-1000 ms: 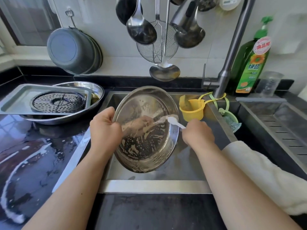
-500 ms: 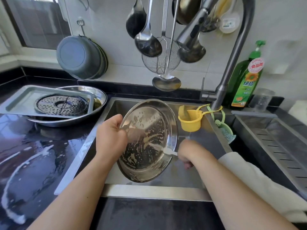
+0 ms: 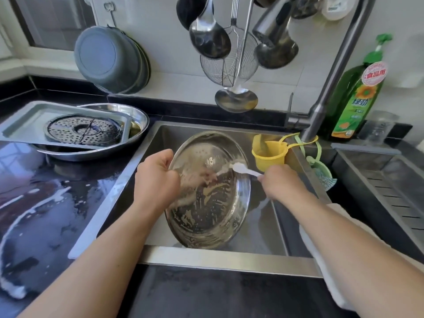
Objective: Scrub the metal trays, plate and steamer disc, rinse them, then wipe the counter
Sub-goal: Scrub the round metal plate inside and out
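Obs. 1: I see the round metal plate point(image 3: 207, 191) held tilted over the sink point(image 3: 263, 228), its soapy inner face turned toward the camera, lower rim down near the sink's front wall.

Obs. 2: Left hand point(image 3: 156, 180) grips the plate's left rim, fingers curled round the edge; the fingertips are hidden behind the metal.

Obs. 3: Right hand point(image 3: 281, 183) is closed round the handle of a white brush point(image 3: 243, 169). The brush head touches the plate's upper right area, just inside the rim. Streaks of foam cover the plate's lower half.

Obs. 4: On the counter point(image 3: 34, 203) left of the sink, a rectangular tray point(image 3: 25, 125) lies across a wide round tray point(image 3: 137, 118). The perforated steamer disc point(image 3: 83, 130) sits inside the rectangular tray. White suds are smeared over the counter in front of them.

Obs. 5: A yellow strainer cup point(image 3: 269, 154) hangs at the sink's back right corner, beside the base of the tap point(image 3: 325, 88). A green soap bottle point(image 3: 354, 99) stands behind the tap. Ladles point(image 3: 210, 40) and a wire skimmer point(image 3: 228, 63) hang on the wall above the sink. A white cloth point(image 3: 321, 230) lies under my right forearm at the sink's right edge.
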